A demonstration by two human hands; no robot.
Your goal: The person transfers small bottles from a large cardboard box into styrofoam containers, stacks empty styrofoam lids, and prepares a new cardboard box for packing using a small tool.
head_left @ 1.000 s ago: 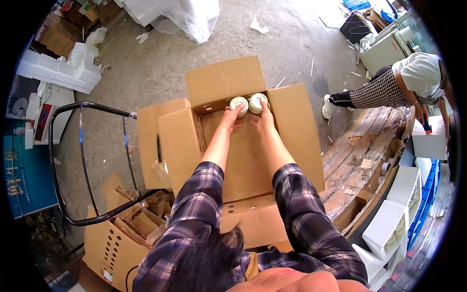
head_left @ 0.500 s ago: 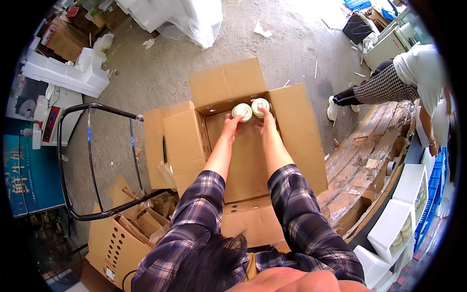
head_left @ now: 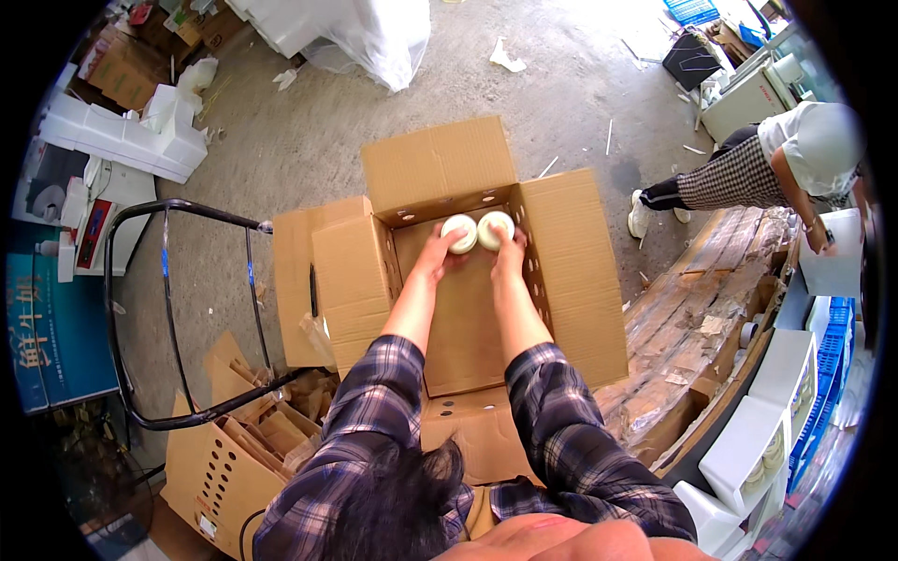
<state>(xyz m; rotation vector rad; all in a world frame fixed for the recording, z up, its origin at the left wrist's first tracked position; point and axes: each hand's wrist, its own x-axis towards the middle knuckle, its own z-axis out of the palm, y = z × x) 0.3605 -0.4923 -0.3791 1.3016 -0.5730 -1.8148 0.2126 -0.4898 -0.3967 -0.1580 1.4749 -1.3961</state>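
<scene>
My left hand [head_left: 433,256] is closed around a white, round-topped jar [head_left: 458,234]. A second white jar [head_left: 496,230] like it is in the grip of my right hand [head_left: 508,258]. The two jars are side by side, almost touching, over the far end of an open cardboard box [head_left: 468,341]. Between my forearms the brown bottom of the box shows. Its flaps are folded outward. My fingers hide the lower parts of the jars, and I cannot tell whether they touch the box bottom.
A black tubular cart frame [head_left: 170,309] stands at left, with a carton of cardboard scraps [head_left: 234,467] below it. At right lies a long plastic-wrapped stack [head_left: 697,309], beside white foam boxes [head_left: 748,449]. A co-worker [head_left: 748,168] bends over a white box [head_left: 831,266].
Both hands have drawn the jars slightly nearer to me, and the jars' tops now face differently. The co-worker bends lower, with a hand at a white box.
</scene>
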